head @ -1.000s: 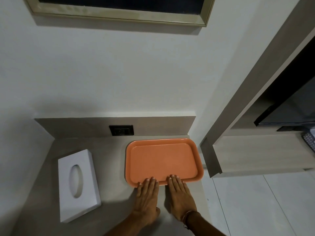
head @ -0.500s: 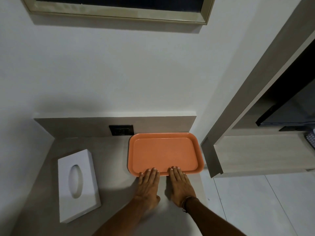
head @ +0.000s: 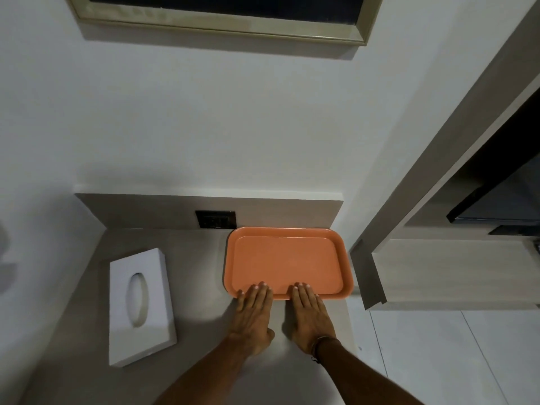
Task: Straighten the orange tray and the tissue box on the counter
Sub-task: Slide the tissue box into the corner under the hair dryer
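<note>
The orange tray (head: 287, 260) lies flat at the back right of the grey counter (head: 198, 287), its far rim against the backsplash and its sides square to the counter's edges. My left hand (head: 253, 312) and my right hand (head: 309, 314) rest flat on the counter side by side, fingers stretched out with the fingertips on the tray's near rim. Neither hand grips anything. The white tissue box (head: 140, 305) with an oval slot lies to the left, slightly turned against the counter's edge, well apart from both hands.
A dark wall socket (head: 215, 219) sits in the backsplash just left of the tray's far corner. The counter ends right of the tray, with a wooden shelf unit (head: 450, 270) and white floor tiles (head: 455, 358) beyond. A framed panel (head: 222, 13) hangs above.
Both hands have pushed the tray away from me until its far rim reached the backsplash, and it now sits straighter. The tissue box has not moved.
</note>
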